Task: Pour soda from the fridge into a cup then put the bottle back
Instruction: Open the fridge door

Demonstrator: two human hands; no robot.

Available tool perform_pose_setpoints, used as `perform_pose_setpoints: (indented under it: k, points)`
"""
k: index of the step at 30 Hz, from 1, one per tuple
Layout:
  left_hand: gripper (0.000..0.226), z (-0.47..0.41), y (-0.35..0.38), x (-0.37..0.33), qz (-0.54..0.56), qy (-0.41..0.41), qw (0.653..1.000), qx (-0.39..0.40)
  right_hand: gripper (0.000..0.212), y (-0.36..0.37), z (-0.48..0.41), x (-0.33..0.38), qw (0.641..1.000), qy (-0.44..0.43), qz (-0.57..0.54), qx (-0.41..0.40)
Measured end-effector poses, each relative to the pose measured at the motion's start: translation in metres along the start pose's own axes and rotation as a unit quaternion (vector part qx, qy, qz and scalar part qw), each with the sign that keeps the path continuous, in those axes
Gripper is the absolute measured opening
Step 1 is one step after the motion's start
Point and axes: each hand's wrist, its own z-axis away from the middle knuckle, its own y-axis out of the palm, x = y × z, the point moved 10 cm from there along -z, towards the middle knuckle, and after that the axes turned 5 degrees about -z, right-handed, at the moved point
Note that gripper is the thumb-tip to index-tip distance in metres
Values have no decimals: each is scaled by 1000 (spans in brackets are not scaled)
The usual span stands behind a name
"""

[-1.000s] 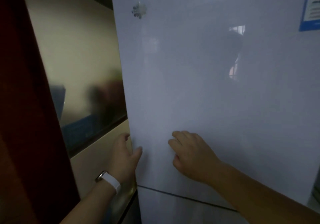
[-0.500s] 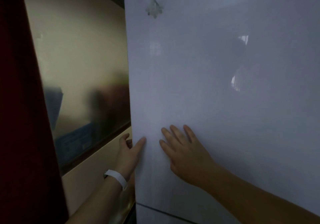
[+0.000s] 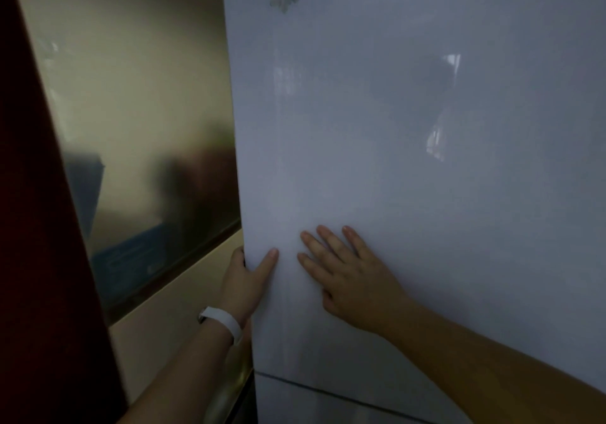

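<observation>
At the fridge door's upright left edge, the left hand hooks around it; the right hand lies flat, fingers spread, just beside.

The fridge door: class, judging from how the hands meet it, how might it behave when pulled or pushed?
The fridge door is probably rigid: it looks a flat, unbending panel. Its glossy, reflective face seems slippery, so the right hand lying flat could slide. The left hand hooks the edge, likely the surer hold. It would likely swing, not tip.
</observation>
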Motion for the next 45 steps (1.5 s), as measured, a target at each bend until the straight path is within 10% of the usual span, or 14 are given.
perform_pose_setpoints:
  k: [25,32,45]
  points:
    - [83,149,-51,-11,102,13,995,-18,53,-109,61,67,988,0,-57,-140]
    - [49,175,-54,-14,125,31,991,36,64,-119,70,87,993,49,-66,-86]
    - [66,235,-65,-12,164,63,974,142,73,-173,115,128,961,231,-129,79]
